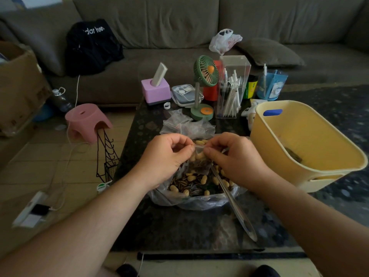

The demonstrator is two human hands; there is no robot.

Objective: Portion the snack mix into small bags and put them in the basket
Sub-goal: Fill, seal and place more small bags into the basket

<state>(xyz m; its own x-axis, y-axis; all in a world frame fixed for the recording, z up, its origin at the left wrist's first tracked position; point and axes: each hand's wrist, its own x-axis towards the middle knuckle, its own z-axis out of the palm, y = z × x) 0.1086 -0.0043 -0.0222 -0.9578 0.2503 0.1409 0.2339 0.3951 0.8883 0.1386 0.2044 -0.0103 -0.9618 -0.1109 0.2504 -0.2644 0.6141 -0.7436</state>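
Both grips pinch the top edge of one small clear bag [200,154]: left hand [166,156] on its left corner, right hand [234,158] on its right, fingers curled, thumbs against the strip between them. Bag hangs between my hands, part-filled with peanuts and striped sunflower seeds, directly over the big open plastic bag of snack mix [196,182] sitting on the dark worktop [179,226]. A long clear spoon [233,204] lies in the mix, handle sticking out toward me over the bag's rim.

Yellow basket [305,144] stands just right of the snack mix, tilted in view, with something dark at the bottom; can't tell what it is. Pile of empty small bags [183,122] lies just behind the mix.

Further back on the worktop: green desk fan [204,82], clear pen holder [231,86] full of white pens, pink box [156,90] with a white remote-like thing upright in it, blue cup [271,84]. Grey sofa [179,27] behind, black backpack [91,47] on it. Pink stool [86,120] on the floor to the left.
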